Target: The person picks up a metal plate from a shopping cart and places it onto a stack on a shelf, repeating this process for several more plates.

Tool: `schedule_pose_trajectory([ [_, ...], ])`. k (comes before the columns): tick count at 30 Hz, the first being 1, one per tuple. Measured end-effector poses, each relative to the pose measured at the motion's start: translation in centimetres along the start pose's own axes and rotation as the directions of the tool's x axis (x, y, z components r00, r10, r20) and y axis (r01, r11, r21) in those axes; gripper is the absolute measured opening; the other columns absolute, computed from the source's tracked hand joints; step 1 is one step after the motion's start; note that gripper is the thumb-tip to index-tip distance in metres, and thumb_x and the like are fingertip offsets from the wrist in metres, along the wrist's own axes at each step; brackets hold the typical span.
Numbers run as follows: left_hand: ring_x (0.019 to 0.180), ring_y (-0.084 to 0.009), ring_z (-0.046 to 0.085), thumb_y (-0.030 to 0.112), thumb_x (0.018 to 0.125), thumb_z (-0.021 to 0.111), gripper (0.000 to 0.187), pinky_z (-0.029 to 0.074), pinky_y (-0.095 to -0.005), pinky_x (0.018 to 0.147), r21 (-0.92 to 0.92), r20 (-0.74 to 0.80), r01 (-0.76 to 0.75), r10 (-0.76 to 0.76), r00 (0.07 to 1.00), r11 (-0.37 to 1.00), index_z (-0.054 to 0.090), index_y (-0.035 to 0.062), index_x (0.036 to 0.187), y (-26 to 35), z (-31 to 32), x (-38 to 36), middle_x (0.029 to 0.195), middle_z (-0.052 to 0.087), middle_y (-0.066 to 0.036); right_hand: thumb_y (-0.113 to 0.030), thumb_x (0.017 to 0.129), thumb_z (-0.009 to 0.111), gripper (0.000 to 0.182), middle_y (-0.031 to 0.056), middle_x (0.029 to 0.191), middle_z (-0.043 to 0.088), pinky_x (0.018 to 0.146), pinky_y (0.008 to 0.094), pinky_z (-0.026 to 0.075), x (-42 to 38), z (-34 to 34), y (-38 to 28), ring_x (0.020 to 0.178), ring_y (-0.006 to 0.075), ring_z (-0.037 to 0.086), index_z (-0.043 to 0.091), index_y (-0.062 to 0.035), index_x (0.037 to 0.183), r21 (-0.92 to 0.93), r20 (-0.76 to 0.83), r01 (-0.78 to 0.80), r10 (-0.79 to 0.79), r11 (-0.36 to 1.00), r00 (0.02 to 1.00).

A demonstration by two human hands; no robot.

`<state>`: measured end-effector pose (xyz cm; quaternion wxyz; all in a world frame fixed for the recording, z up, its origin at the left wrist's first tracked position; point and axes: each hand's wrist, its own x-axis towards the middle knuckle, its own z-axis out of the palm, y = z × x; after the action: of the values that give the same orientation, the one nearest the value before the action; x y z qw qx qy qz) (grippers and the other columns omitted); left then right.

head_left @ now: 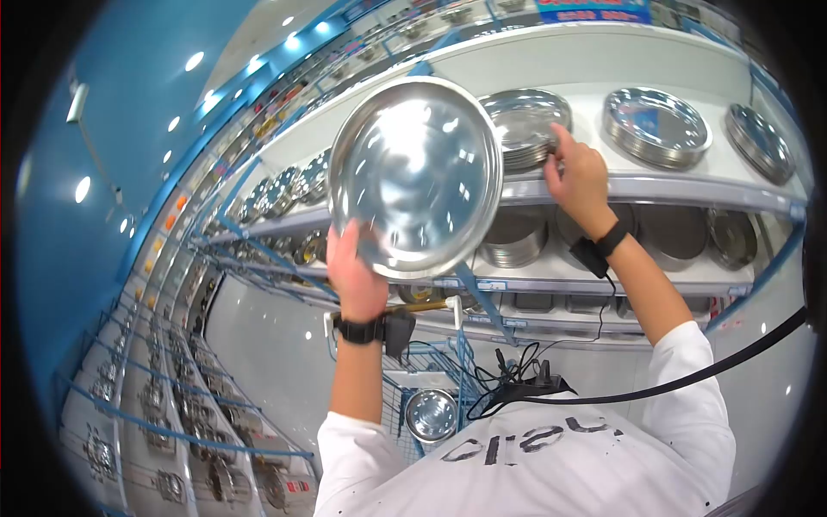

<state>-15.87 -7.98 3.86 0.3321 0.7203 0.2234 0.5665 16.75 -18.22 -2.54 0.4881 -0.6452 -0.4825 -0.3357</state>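
My left hand [357,274] grips a large, shiny round metal plate [416,177] by its lower left rim, holding it up in front of the shelf. The plate's face reflects the ceiling lights, and the hand is slightly blurred. My right hand [579,177] is at the right side of a stack of metal plates [527,121] on the upper shelf. Its thumb and index finger are apart, close to the stack's edge, with nothing visible between them. Part of this stack is hidden behind the raised plate.
Another plate stack [656,127] and a leaning group of plates [760,142] stand further right. Deeper pans [514,246] fill the shelf below. A blue shopping cart [392,379] holding a round metal dish [431,415] stands below my left arm. Dark cables [508,370] hang at my chest.
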Motion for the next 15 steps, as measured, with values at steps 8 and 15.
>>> schedule_pose_trajectory([
  [8, 0.068, -0.0209, 0.064, 0.015, 0.09, 0.051, 0.009, 0.05, -0.0335, 0.051, -0.276, 0.193, 0.459, -0.419, 0.887, 0.845, 0.052, 0.009, 0.098, -5.4, 13.5, 11.6, 0.083, 0.061, -0.007, -0.012, 0.074, 0.059, 0.06, 0.0071, 0.077, 0.056, 0.067, 0.0395, 0.041, -0.3, -0.8, 0.0, 0.073, 0.0261, 0.056, 0.045, -0.0043, 0.133, -0.049, -0.028, 0.047, -0.049, 0.998, 0.998],
  [15, 0.05, -0.017, 0.053, 0.024, 0.085, 0.053, 0.025, 0.038, -0.0308, 0.043, 0.157, 0.268, 0.363, -0.394, 0.879, 0.918, 0.052, 0.003, 0.1, -8.5, 15.9, 14.8, 0.078, 0.06, -0.008, -0.012, 0.073, 0.06, 0.054, 0.003, 0.076, 0.057, 0.067, 0.0366, 0.041, -0.2, -0.6, 0.2, 0.072, 0.0228, 0.056, 0.05, -0.0066, 0.127, 0.004, -0.053, 0.03, -0.029, 1.0, 0.998],
])
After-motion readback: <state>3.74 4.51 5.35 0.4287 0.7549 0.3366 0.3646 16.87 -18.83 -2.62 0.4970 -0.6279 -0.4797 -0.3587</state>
